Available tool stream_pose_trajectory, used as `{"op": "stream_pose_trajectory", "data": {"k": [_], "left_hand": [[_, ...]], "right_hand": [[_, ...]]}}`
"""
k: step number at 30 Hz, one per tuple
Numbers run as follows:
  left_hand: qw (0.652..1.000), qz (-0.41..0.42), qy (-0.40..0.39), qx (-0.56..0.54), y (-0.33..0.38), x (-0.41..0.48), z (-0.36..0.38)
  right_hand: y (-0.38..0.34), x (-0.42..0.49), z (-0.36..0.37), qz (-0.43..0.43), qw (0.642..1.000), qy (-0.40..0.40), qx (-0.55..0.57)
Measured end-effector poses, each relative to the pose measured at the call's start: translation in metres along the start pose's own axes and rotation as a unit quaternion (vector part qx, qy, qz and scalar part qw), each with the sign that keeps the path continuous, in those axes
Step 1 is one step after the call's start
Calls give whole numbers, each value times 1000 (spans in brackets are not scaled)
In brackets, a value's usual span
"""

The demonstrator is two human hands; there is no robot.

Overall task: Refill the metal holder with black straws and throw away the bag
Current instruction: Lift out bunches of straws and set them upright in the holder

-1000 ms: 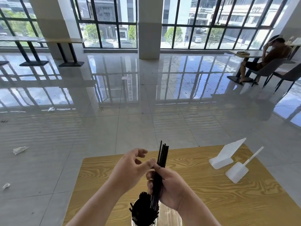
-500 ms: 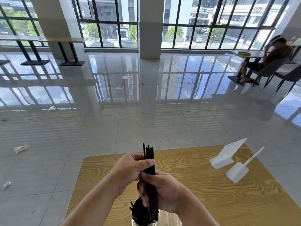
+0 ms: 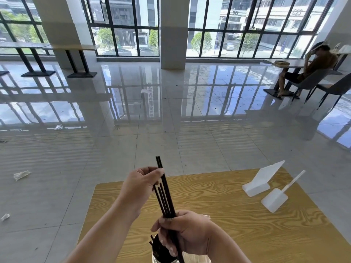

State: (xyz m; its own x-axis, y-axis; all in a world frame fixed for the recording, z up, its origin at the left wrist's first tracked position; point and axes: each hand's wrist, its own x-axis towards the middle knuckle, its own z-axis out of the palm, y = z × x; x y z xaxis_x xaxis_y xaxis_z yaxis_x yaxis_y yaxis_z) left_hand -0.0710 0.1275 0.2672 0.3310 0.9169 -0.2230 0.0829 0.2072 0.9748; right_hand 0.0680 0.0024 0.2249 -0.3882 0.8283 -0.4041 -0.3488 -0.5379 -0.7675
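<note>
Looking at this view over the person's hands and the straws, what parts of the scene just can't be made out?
- Metal holder, head view: its lower part is cut off by the bottom edge, and the right hand covers much of it, so how full it is stays unknown.
- Clear bag: only a sliver shows behind the right hand.
- Black straws: their lower ends hide inside the right hand's grip.
- Left hand: its fingertips are hidden.

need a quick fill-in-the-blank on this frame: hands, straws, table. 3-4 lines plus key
1. The right hand grips a bunch of ____ straws.
2. The left hand pinches the ____ straw of the bunch.
3. The metal holder stands on a ____ table.
4. Two ____ plastic stands sit near the table's far right corner.

Missing words: black; tallest; wooden; white
</note>
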Motion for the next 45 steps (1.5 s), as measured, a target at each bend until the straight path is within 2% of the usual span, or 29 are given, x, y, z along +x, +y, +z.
{"op": "stream_pose_trajectory", "data": {"k": [4,6,9,11,13,15,17,20,23,25,28,31,33,35,37,40,42,43,45], "left_hand": [[980,128,145,-37,7,1,-8],[970,185,156,-6,10,-5,-5],[939,289,116,145,6,-22,8],[896,371,63,236,0,-33,17],[856,413,-4,310,-6,-43,25],[837,413,-64,352,-10,-46,27],[833,392,-108,375,-14,-45,24],[823,348,-133,429,-22,-40,18],[834,318,-136,430,-29,-40,16],[844,318,-106,420,-29,-42,16],[843,365,-45,394,-30,-47,18],[831,425,-16,358,-30,-54,25],[824,453,7,339,-27,-56,31],[825,454,28,335,-22,-54,35],[833,435,22,341,-19,-52,35],[868,350,-24,350,-19,-49,26],[914,246,-37,319,-18,-43,22],[940,192,-40,279,-16,-40,21],[971,112,-44,208,-14,-30,18]], "right_hand": [[14,0,-9,33,988,143,51],[16,2,-13,7,975,179,132],[7,4,-10,-47,960,156,228],[-2,5,-8,-72,957,138,243],[-10,6,-7,-93,959,140,230],[-16,8,-8,-107,955,164,222],[-20,9,-10,-118,942,192,251],[-20,8,-14,-122,927,232,267],[-16,6,-16,-131,917,240,290],[-14,5,-12,-143,907,243,314],[-19,5,-8,-185,874,271,358],[-36,5,5,-228,849,286,382],[-43,7,17,-226,855,247,395],[-42,11,31,-199,888,172,377],[-37,15,36,-187,907,164,340],[-35,15,28,-177,917,237,268],[-28,12,16,-164,945,270,90],[-23,11,13,-159,952,261,-13],[-15,11,8,-133,949,240,-154]]}}
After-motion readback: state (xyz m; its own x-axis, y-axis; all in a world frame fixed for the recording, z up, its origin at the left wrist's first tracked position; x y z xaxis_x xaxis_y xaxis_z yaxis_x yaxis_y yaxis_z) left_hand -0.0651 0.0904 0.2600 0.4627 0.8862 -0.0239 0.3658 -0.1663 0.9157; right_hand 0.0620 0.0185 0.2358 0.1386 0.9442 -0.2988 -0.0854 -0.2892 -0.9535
